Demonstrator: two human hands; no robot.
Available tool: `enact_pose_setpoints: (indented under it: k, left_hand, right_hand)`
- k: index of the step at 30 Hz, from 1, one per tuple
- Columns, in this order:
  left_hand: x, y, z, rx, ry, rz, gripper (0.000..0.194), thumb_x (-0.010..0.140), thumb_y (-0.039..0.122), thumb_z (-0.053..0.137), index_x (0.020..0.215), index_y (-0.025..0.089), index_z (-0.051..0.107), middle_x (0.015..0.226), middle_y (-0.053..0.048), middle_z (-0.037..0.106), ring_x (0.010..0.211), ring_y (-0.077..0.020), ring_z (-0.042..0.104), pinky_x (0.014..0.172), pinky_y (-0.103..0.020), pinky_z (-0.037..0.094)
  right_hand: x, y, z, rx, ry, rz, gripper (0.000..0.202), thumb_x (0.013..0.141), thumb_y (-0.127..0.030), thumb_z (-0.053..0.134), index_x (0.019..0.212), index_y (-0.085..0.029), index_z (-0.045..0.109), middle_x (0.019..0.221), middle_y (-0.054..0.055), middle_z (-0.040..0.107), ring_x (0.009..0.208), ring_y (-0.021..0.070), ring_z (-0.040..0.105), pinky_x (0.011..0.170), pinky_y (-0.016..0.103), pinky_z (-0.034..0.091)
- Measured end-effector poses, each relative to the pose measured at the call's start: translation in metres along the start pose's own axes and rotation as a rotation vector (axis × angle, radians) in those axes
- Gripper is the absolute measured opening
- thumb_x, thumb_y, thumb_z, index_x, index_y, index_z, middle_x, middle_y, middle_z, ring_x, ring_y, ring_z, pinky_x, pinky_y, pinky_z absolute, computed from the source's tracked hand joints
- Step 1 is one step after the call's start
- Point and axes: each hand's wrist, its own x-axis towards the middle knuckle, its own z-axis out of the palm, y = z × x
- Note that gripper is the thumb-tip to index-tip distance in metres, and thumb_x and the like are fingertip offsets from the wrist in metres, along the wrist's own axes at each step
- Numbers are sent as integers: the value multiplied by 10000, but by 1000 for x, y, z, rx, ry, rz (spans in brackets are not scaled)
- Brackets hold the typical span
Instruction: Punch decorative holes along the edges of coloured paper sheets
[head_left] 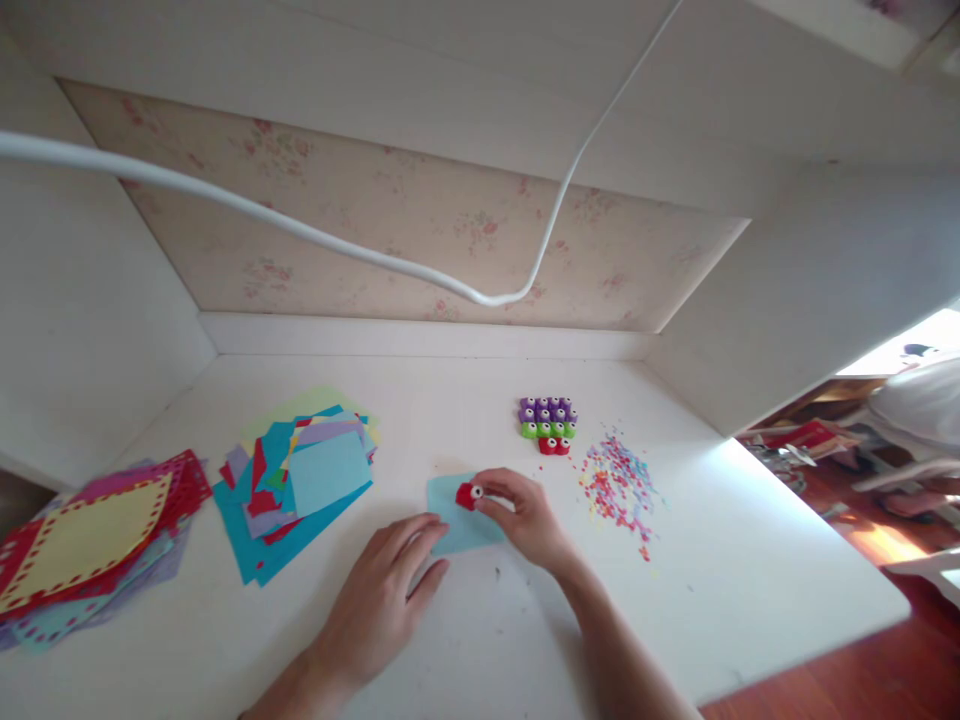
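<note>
A light blue paper sheet (457, 535) lies on the table in front of me. My left hand (394, 570) rests at its left edge, fingertips touching the paper and thumb apart from the fingers. Between the thumb and fingers of my right hand (525, 515) is a small red paper punch (466, 496) with a round white, dark-centred spot like an eye. The punch is over the upper middle of the sheet; whether the paper sits in it I cannot tell. Similar purple punches (546, 410), green punches (546, 431) and red punches (555, 447) stand in rows beyond my right hand.
Loose multicoloured confetti (619, 485) is spread right of my right hand. At left lie a pile of coloured paper pieces (330, 475) and a stack of sheets with punched borders (94, 545). A white cable (337, 240) hangs across the view above the white table (720, 590).
</note>
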Motion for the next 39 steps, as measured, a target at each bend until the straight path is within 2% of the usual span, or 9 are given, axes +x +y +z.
enact_pose_setpoints:
  k: [5,9,12,15,20,24,30,35,39]
  left_hand:
    - [3,-12,2,-12,50,-53,388,928,344,593,1293,221,546,1178,-78,668,1080,-234,640,930,-390,561]
    - [6,-17,-1,-41,-5,-78,272,975,267,509,1230,237,600,1091,-62,677,1011,-206,654,908,-368,565]
    - [8,-19,-4,-37,-83,-76,294,979,244,497,1255,256,597,1095,-70,649,1017,-204,644,909,-370,559]
    - [11,-23,-6,-49,-106,-84,267,954,240,546,1210,268,617,1201,-73,619,1069,-214,633,932,-380,550]
    - [17,-38,-7,-152,-39,-123,181,956,276,554,1124,232,608,1090,-47,694,1021,-187,660,904,-338,556]
    - [23,-49,-7,-169,-19,-187,194,949,307,562,1123,238,612,1076,-38,715,972,-179,689,866,-314,568]
    - [25,-52,-4,-210,-20,-202,199,950,310,556,1127,243,619,1101,-37,717,988,-172,694,879,-297,565]
    - [25,-49,-8,-196,-6,-215,189,945,327,559,1102,239,617,1081,-37,713,969,-174,691,874,-309,564]
    - [26,-47,-10,-259,0,-267,196,941,368,555,1071,238,623,1044,-32,724,921,-176,708,820,-298,583]
  right_hand:
    - [-5,-23,28,-59,-302,-90,239,902,-280,642,1138,-269,675,1049,8,735,953,168,692,873,291,550]
    - [-3,-18,17,-294,-203,-150,406,879,-338,669,1272,-264,599,1246,59,664,1164,219,603,1013,375,483]
    - [-1,-5,6,-584,-80,-87,513,904,-366,621,1382,-213,515,1417,135,531,1340,301,444,1112,511,362]
    - [-1,6,2,-737,-92,-9,517,920,-407,585,1386,-196,516,1473,150,471,1395,335,370,1145,582,268]
    - [1,10,1,-672,-130,29,301,912,-348,607,1192,-241,633,1360,82,594,1306,261,494,1162,565,227]
    - [2,12,-4,-595,-106,50,339,880,-288,644,1213,-238,606,1211,70,674,1187,236,585,1161,561,230]
    - [0,17,-8,-655,-114,2,466,886,-372,634,1315,-194,584,1428,149,507,1361,307,421,1148,529,307]
    - [1,18,-10,-619,-144,12,331,920,-358,589,1205,-207,666,1381,110,568,1311,275,494,1180,517,267]
    - [2,13,-8,-441,-88,61,260,917,-341,583,1136,-251,691,1290,67,642,1198,249,588,1061,452,447]
